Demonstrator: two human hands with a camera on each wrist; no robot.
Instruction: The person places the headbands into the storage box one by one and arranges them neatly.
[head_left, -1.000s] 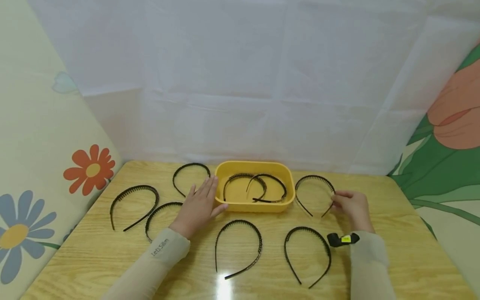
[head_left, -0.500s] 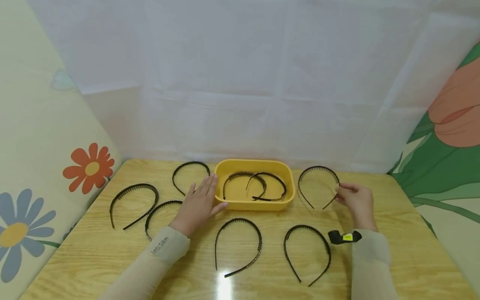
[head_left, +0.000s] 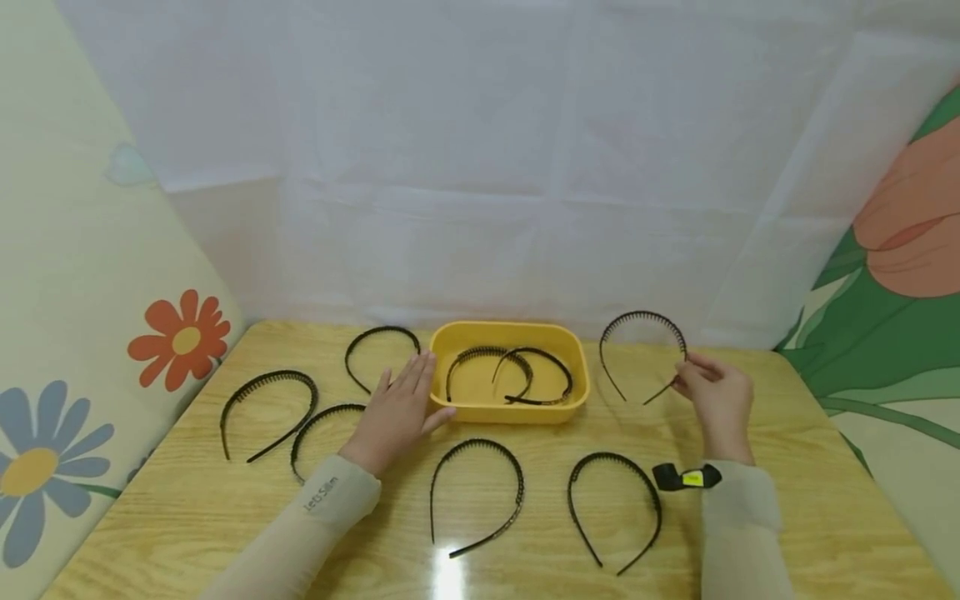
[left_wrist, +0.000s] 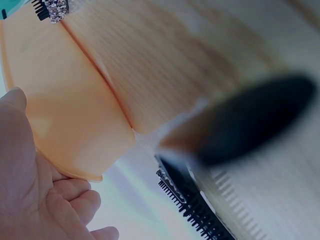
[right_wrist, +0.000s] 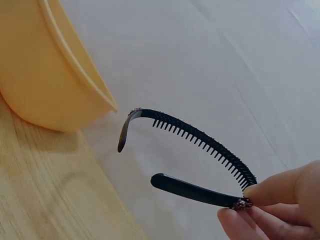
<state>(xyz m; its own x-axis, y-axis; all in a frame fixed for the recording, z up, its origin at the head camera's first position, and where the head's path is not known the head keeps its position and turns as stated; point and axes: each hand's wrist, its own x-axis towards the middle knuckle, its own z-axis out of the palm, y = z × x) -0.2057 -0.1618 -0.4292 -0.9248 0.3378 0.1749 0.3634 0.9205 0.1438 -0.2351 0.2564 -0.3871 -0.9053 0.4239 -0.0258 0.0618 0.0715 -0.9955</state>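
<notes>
A thin black plastic headband (right_wrist: 195,131), arched, with comb teeth along its inner edge and glittery decoration near its ends, is pinched between the thumb and fingers of the right hand (head_left: 716,400). The hand grips one arm of it near the tip, holding it raised above the table with its curve pointing away from the person and its ends toward them; the left hand (head_left: 396,417) is well apart from it. Between the two hands stands a yellow rectangular bin with rounded corners (head_left: 510,414), near the headband but not touching it. The left hand grasps nothing: its fingers lie extended along the bin's left end, the thumb by the front wall. Inside the bin, a toothed black headband (head_left: 487,352) overlaps a slimmer black headband (head_left: 551,357). Five more black headbands (head_left: 480,443) lie on the light wood-grain table (head_left: 817,533), three to the left, partly beside or behind the left hand, and two in front. Behind hangs a creased white cloth (head_left: 450,167), flanked by flower-printed panels (head_left: 75,275).
</notes>
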